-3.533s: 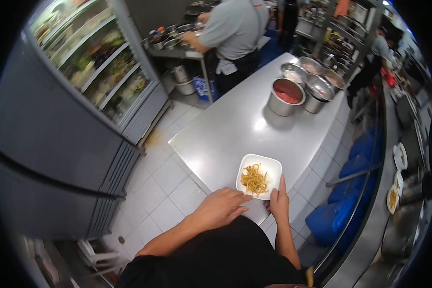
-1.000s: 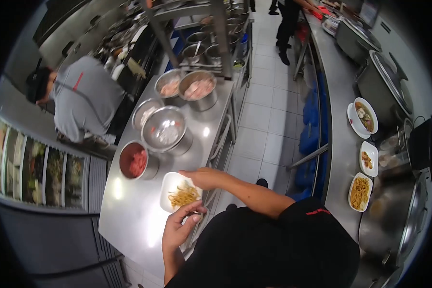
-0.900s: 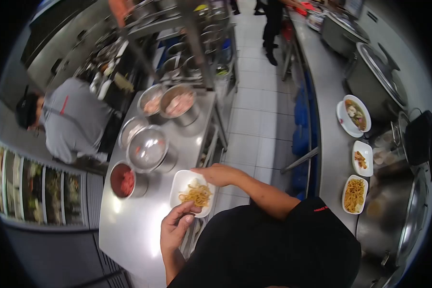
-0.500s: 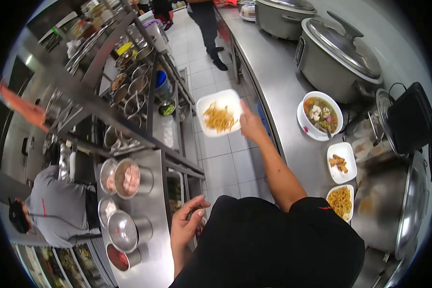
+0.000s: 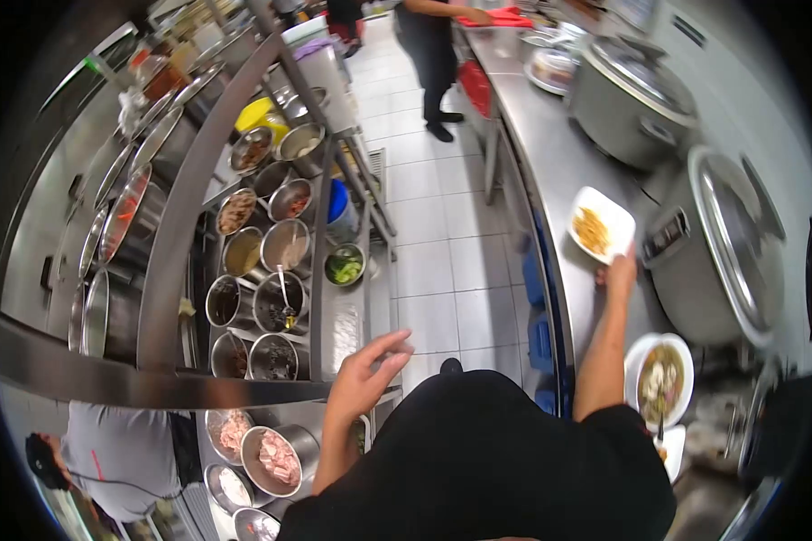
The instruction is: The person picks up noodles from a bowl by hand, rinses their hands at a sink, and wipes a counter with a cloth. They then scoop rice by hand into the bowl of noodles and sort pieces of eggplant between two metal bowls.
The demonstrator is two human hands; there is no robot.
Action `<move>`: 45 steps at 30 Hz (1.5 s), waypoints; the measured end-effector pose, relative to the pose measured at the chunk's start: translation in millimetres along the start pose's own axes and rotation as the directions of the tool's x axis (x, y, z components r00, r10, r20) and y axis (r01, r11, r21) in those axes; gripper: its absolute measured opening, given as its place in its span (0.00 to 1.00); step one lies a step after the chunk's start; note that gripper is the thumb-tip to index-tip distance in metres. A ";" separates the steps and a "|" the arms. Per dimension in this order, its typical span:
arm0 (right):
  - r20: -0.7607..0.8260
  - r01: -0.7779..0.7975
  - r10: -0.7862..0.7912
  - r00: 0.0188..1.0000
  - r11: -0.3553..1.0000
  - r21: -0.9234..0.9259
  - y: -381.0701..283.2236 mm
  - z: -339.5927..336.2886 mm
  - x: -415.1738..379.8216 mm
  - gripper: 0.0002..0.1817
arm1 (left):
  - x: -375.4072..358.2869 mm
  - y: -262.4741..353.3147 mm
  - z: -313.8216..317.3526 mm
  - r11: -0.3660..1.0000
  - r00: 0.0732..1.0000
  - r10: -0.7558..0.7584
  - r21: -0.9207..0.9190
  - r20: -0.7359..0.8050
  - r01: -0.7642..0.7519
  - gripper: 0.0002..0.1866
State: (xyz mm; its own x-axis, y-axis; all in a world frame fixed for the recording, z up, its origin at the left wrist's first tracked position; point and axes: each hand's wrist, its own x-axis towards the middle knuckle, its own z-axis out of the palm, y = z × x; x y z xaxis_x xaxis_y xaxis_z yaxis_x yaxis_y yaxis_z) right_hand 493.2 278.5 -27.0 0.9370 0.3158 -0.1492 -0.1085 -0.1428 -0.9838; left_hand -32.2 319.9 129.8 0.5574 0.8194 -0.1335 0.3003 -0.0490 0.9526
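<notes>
My right hand (image 5: 617,270) grips the lower right edge of a white square dish (image 5: 615,219) with yellow noodle-like food in it. The dish is tilted and over the steel counter (image 5: 550,135), beside a large grey cooker (image 5: 663,236). My left hand (image 5: 370,373) hangs in front of my body near the shelf's end, fingers apart and holding nothing. Below my right forearm, a white bowl of soup (image 5: 660,383) with a spoon stands on the counter. Part of another white dish (image 5: 672,451) shows under it.
Metal pots of ingredients (image 5: 281,302) fill the left rack. Bowls of raw meat (image 5: 275,458) stand lower left, near a person in grey (image 5: 122,460). Another person in dark trousers (image 5: 427,63) stands at the counter's far end. A second cooker (image 5: 636,99) is at upper right.
My right hand has carried the dish rightward from above the floor to over the counter. The view has turned, and my left hand remains raised and empty.
</notes>
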 end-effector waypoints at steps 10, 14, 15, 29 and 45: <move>-0.199 -0.203 0.126 0.972 0.878 -0.433 -63.9 18.3 -10.4 0.37 | 218.6 34.1 -7.5 0.986 0.941 0.097 0.098 0.324 -0.136 0.22; -0.011 0.038 -0.052 0.999 0.846 -0.531 -130.3 61.5 -25.8 0.30 | 313.2 36.9 3.9 0.989 0.914 0.068 0.091 0.399 -0.113 0.23; 0.102 0.058 -0.010 0.995 0.874 -0.482 -133.9 83.0 -14.2 0.30 | 338.8 42.3 4.1 0.987 0.909 0.075 0.101 0.411 -0.127 0.23; 0.427 0.059 0.271 0.863 0.785 -0.616 -205.9 275.7 143.3 0.19 | 653.5 60.0 -60.7 0.997 0.932 0.053 0.025 0.358 -0.066 0.23; 0.623 0.163 0.364 0.692 0.762 -0.626 -182.0 611.5 280.5 0.20 | 964.8 98.5 -181.9 0.901 0.737 0.339 0.024 0.585 -0.434 0.27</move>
State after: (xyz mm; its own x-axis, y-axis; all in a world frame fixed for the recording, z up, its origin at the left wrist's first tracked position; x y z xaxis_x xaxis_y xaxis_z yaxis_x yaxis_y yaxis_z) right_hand 572.8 966.6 49.4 0.4024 0.7514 -0.5230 0.2782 -0.6446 -0.7121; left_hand 394.3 1209.6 144.5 0.9652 0.2535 0.0646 0.0477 -0.4133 0.9094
